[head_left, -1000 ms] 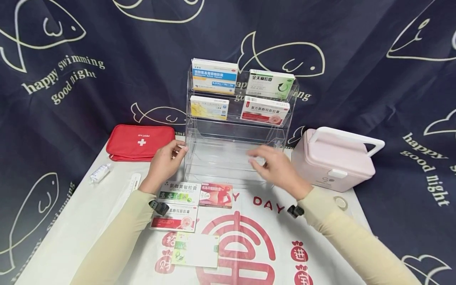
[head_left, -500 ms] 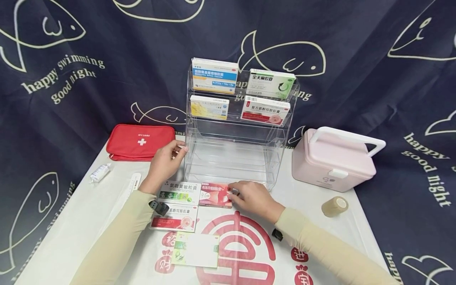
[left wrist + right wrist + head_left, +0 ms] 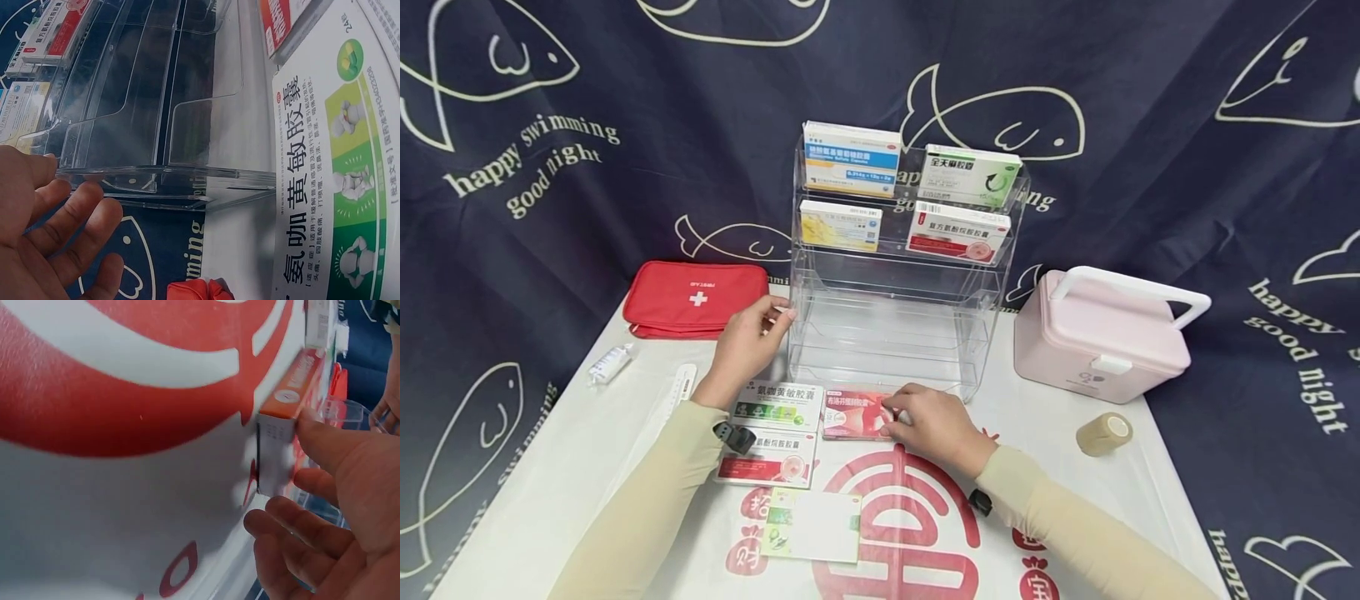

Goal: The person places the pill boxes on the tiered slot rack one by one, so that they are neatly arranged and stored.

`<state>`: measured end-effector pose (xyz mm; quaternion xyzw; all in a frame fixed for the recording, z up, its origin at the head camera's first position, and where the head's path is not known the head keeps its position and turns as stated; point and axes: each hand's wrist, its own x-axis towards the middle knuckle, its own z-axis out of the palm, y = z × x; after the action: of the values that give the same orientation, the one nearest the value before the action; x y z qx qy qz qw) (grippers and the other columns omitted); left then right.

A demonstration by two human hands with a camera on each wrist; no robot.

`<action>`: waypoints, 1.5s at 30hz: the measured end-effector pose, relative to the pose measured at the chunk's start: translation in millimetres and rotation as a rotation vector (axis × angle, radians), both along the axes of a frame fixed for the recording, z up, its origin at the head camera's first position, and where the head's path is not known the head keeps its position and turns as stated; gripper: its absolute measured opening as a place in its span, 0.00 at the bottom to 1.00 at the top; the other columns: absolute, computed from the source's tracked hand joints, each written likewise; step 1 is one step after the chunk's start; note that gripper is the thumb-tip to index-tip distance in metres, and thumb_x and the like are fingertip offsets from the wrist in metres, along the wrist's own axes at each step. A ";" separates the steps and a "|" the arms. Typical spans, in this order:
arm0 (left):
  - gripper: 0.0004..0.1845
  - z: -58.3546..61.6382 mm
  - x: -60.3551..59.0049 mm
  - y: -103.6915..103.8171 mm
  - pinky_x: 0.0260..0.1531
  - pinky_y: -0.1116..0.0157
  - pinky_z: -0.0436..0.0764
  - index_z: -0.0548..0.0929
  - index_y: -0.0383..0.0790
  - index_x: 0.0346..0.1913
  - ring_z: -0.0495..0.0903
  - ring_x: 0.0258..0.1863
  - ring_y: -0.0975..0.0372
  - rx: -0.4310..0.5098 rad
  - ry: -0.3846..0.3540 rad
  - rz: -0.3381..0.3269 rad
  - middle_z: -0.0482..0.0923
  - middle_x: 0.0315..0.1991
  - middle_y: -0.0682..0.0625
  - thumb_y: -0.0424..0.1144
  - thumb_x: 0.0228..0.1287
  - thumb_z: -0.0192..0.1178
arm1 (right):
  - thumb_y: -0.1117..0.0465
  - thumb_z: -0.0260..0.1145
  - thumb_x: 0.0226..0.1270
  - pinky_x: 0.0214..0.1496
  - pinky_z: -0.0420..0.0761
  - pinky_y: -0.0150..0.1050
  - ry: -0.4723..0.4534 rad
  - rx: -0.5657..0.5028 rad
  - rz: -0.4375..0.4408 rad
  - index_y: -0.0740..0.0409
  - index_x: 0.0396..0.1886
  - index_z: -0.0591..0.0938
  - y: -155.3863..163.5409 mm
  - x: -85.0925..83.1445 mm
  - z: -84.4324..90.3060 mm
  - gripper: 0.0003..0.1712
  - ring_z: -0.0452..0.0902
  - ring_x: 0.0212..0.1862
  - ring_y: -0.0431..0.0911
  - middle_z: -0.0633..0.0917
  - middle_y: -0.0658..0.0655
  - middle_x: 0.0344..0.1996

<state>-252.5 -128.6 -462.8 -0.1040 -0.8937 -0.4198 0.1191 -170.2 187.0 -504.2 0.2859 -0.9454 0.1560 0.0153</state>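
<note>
Two hands work at a desk (image 3: pixel 587 450) spread with a white printed cloth before a dark fish-patterned backdrop (image 3: pixel 1187 125). Largest on it is a clear acrylic rack (image 3: pixel 887 333), four medicine boxes standing on its upper tiers, with a pink carry case (image 3: pixel 1101 337) to its right and a red first-aid pouch (image 3: pixel 696 298) to its left. The left hand (image 3: pixel 743 346) rests against the rack's left edge, fingers (image 3: pixel 75 219) loosely spread and holding nothing. In front of the rack, the right hand (image 3: pixel 928 421) grips the right end of a red medicine box (image 3: pixel 853 414) that lies on the cloth, thumb on its top edge and fingers (image 3: pixel 281 525) curled beside its end flap. Just left of it lie a green-and-white box (image 3: pixel 775 406), another red-and-white box (image 3: pixel 767 458) below that, and a pale green box (image 3: pixel 811 525) nearest the person. A small roll of tan tape (image 3: pixel 1103 434) sits near the pink case.
</note>
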 end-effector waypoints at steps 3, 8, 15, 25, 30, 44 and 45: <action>0.16 -0.8 0.2 -0.1 0.35 0.53 0.75 0.83 0.42 0.55 0.82 0.35 0.54 0.000 0.007 0.001 0.84 0.37 0.48 0.48 0.74 0.61 | 0.44 0.77 0.59 0.37 0.81 0.46 -0.046 -0.007 -0.004 0.49 0.54 0.88 3.8 0.9 3.2 0.25 0.82 0.43 0.42 0.86 0.47 0.47; 0.16 -0.6 0.5 -0.4 0.36 0.53 0.76 0.83 0.42 0.55 0.82 0.35 0.54 -0.003 0.005 -0.002 0.85 0.37 0.47 0.48 0.74 0.61 | 0.45 0.76 0.62 0.42 0.80 0.45 -0.150 -0.086 -0.004 0.56 0.62 0.82 10.7 0.4 -0.8 0.32 0.80 0.41 0.43 0.86 0.51 0.47; 0.16 1.4 1.0 -0.2 0.37 0.53 0.75 0.83 0.42 0.55 0.82 0.35 0.54 0.000 -0.006 -0.005 0.85 0.38 0.47 0.49 0.74 0.61 | 0.52 0.72 0.68 0.47 0.79 0.45 -0.173 -0.210 0.027 0.62 0.62 0.80 16.7 -2.9 -13.6 0.28 0.80 0.43 0.47 0.85 0.53 0.46; 0.16 0.1 0.1 0.4 0.36 0.53 0.75 0.83 0.42 0.55 0.81 0.35 0.54 -0.002 -0.001 0.003 0.84 0.37 0.47 0.48 0.73 0.62 | 0.48 0.72 0.66 0.46 0.77 0.43 -0.143 -0.188 -0.002 0.56 0.58 0.83 16.8 1.2 -19.8 0.25 0.77 0.42 0.45 0.84 0.49 0.44; 0.16 0.2 -0.6 -0.1 0.36 0.53 0.75 0.83 0.42 0.55 0.82 0.36 0.54 -0.007 0.000 0.005 0.84 0.38 0.47 0.48 0.74 0.61 | 0.48 0.76 0.62 0.48 0.79 0.43 -0.138 -0.224 -0.054 0.51 0.55 0.83 16.1 4.4 -17.2 0.24 0.80 0.44 0.43 0.84 0.46 0.45; 0.16 0.6 0.4 -0.2 0.35 0.54 0.75 0.83 0.43 0.55 0.81 0.35 0.55 -0.011 -0.004 -0.001 0.84 0.37 0.48 0.49 0.73 0.61 | 0.57 0.75 0.64 0.38 0.79 0.35 0.017 -0.334 0.067 0.47 0.56 0.79 19.3 3.5 -16.1 0.23 0.79 0.40 0.43 0.77 0.43 0.49; 0.16 0.2 0.4 -0.3 0.35 0.54 0.75 0.83 0.43 0.55 0.81 0.35 0.55 -0.013 -0.005 0.000 0.84 0.37 0.48 0.49 0.74 0.61 | 0.57 0.75 0.64 0.37 0.80 0.35 0.016 -0.342 0.081 0.47 0.57 0.78 19.6 4.1 -16.3 0.23 0.79 0.40 0.43 0.77 0.43 0.49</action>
<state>-252.0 -128.8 -462.6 -0.1036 -0.8967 -0.4143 0.1164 -166.1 206.7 -520.4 0.3181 -0.8926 0.3129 0.0649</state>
